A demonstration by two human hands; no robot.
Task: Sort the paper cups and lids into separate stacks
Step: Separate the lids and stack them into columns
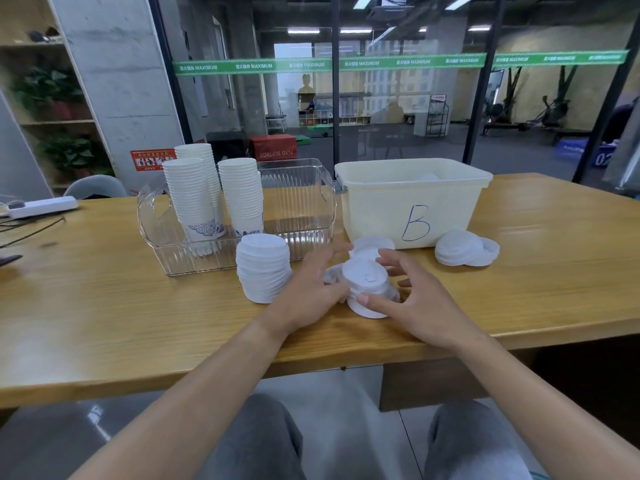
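A short stack of white lids (367, 285) sits on the wooden table (104, 306) in front of me. My left hand (311, 289) holds its left side with curled fingers, and my right hand (415, 299) cups its right side, thumb against the front. A taller, tidy lid stack (264, 271) stands just to the left. More loose lids (372, 245) lie behind the held stack, and another small pile of lids (464, 252) lies to the right. Three tall stacks of paper cups (194, 199) stand in a clear plastic bin (304, 209).
A cream plastic tub marked "B" (412, 202) stands behind the lids, to the right of the clear bin. A white power strip (41, 206) and cables lie at the table's far left. A glass wall runs behind the table.
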